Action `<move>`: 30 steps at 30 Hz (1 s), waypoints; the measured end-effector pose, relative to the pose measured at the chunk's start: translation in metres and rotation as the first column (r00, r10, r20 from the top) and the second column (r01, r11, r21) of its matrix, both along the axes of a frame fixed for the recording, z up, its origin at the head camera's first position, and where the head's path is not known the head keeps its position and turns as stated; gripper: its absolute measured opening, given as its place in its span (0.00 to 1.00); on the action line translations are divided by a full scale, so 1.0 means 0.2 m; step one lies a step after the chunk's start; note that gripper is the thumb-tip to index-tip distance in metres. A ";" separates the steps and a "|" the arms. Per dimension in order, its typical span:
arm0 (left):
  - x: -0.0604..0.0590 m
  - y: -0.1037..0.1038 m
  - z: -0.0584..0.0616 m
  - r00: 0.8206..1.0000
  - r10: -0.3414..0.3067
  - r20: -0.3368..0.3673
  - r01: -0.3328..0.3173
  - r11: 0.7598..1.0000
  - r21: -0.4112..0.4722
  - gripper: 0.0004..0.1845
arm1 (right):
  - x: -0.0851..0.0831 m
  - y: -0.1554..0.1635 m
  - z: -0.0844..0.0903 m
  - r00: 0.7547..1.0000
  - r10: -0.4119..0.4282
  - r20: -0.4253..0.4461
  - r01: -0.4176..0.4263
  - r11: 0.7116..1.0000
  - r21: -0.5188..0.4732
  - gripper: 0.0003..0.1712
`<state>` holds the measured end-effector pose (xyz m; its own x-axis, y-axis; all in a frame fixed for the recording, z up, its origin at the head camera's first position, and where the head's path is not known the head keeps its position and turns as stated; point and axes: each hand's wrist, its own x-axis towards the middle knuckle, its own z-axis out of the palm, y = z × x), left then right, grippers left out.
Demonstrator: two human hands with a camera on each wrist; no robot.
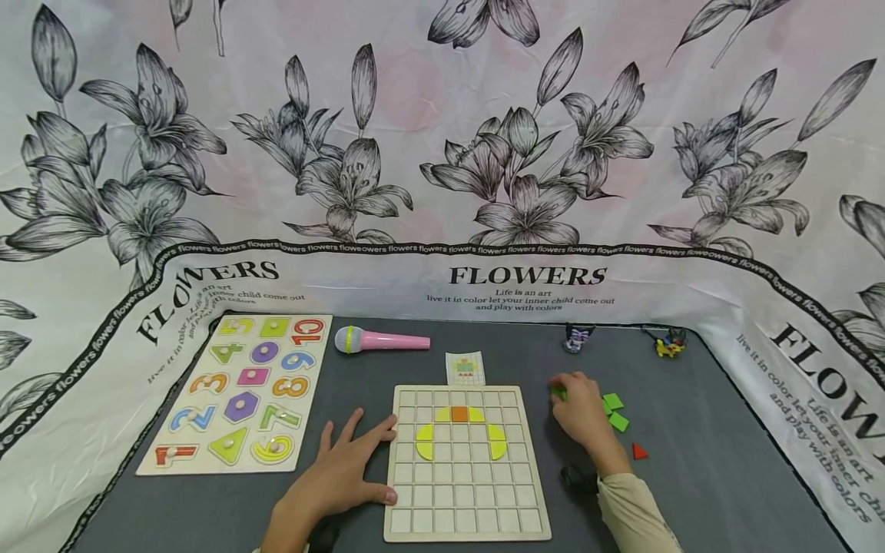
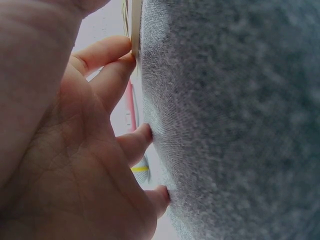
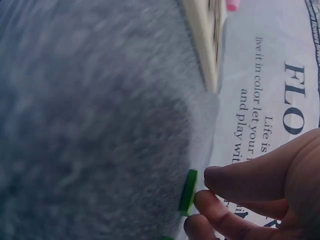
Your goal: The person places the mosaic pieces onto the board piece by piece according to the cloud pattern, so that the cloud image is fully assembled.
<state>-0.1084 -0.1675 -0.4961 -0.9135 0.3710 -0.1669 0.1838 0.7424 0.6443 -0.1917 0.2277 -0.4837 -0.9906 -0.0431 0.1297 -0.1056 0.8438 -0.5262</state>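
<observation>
My left hand (image 1: 343, 474) is spread at the left side of a pale wooden grid board (image 1: 452, 530), its thumb and index fingertip touching the edge. In the left wrist view, fingertips meet the edge of the board (image 2: 135, 30). On the grid are an orange square tile (image 1: 459, 415) and several yellow curved tiles (image 1: 425, 442). To the right of the board, my right hand (image 1: 579, 411) pinches a green tile (image 1: 558, 393). The right wrist view shows this green tile (image 3: 188, 192) at the thumb and fingertips, close over the grey cloth.
Loose green tiles (image 1: 618, 422) and a red triangle (image 1: 640, 452) lie right of my right hand. A small pattern card (image 1: 466, 369) touches the board's top. Behind are a pink toy microphone (image 1: 394, 341) and two small figures (image 1: 577, 338). A number puzzle board (image 1: 228, 369) lies left.
</observation>
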 end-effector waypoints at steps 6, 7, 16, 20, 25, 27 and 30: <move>0.00 0.01 0.00 1.000 0.001 -0.001 -0.001 1.000 -0.001 0.62 | 0.00 0.01 -0.02 0.999 -0.002 0.032 0.002 1.000 0.026 0.16; 0.00 0.01 0.00 1.000 0.002 -0.002 -0.002 1.000 -0.003 0.62 | 0.00 0.01 -0.02 0.999 0.003 0.037 -0.004 1.000 0.026 0.17; 0.00 0.00 -0.01 1.000 0.001 -0.010 -0.001 1.000 -0.009 0.61 | 0.00 0.03 -0.01 1.000 0.008 0.013 -0.008 1.000 0.019 0.11; 0.00 0.00 -0.01 1.000 -0.003 -0.008 0.003 1.000 -0.005 0.61 | 0.00 0.02 -0.01 1.000 -0.027 -0.010 0.027 0.999 -0.037 0.10; 0.00 0.00 0.00 1.000 0.003 -0.006 -0.003 1.000 -0.003 0.61 | 0.02 -0.03 0.02 0.999 -0.012 -0.032 0.007 0.992 -0.130 0.08; 0.01 0.00 0.00 1.000 0.004 -0.006 -0.004 1.000 -0.006 0.61 | 0.03 -0.06 0.03 0.999 0.024 -0.022 -0.028 0.979 -0.204 0.08; 0.01 0.00 0.00 1.000 0.004 -0.007 -0.004 1.000 -0.006 0.61 | 0.05 -0.11 0.04 0.997 0.070 0.009 -0.064 0.949 -0.310 0.08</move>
<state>-0.1071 -0.1678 -0.4970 -0.9160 0.3666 -0.1628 0.1855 0.7470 0.6384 -0.1825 0.2047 -0.4761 -0.9893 -0.0704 0.1278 -0.1434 0.6308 -0.7626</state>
